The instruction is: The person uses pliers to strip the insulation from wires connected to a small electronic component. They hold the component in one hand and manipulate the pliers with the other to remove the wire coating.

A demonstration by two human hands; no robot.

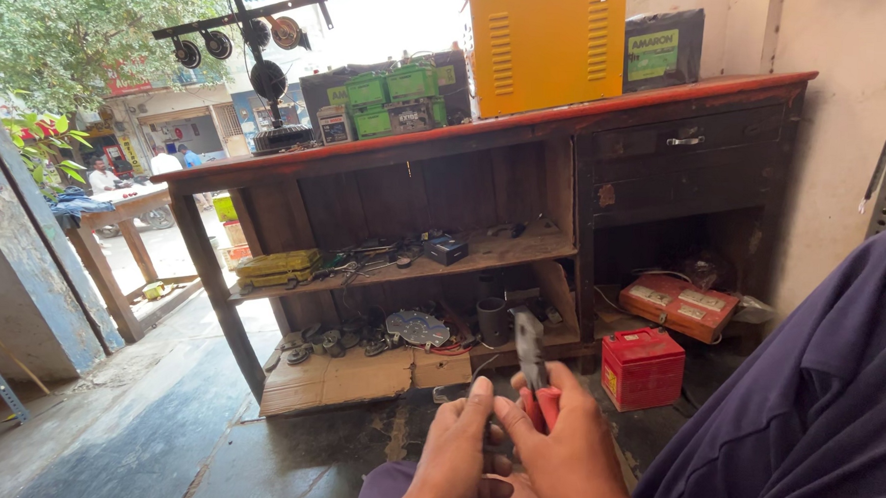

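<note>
With the right hand (578, 450) closed around the red-handled pliers (532, 365), nose up over the lap, and the left hand (456, 451) pinching a thin dark wire (480, 371) beside them, the person would best steady both hands before squeezing.

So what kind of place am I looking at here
Most likely a small roadside repair workshop, perhaps for batteries or electrical parts. A worn wooden workbench opens onto the street, its shelves strewn with tools and metal parts; a red battery sits on the floor, and the right hand grips red-handled pliers.
</note>
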